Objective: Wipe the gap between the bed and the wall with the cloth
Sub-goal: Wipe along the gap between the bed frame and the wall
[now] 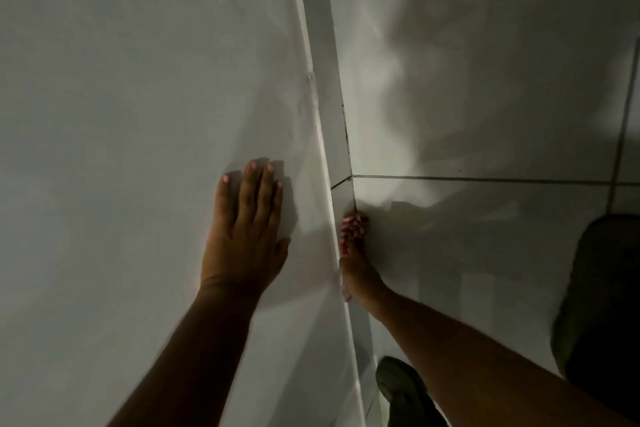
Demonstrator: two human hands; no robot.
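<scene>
The light is dim and the frame blurred; the right hand [356,274] is partly hidden behind the edge of the bed [138,80], so its fingers cannot be told apart, though it closes around a red-and-white cloth [353,227] whose lower part is lost in the hand; a dark shape [599,295] at the right edge and a dark foot or shoe [401,388] at the bottom are cut off and hard to make out. The bed's white edge runs as a long diagonal, and a narrow gap [337,135] lies between it and the tiled wall [485,97]; the cloth sits in this gap, against the wall just below a grout line [485,179]. The left hand [246,229] lies flat on the bed, fingers spread and holding nothing, its forearm reaching from the lower left.
</scene>
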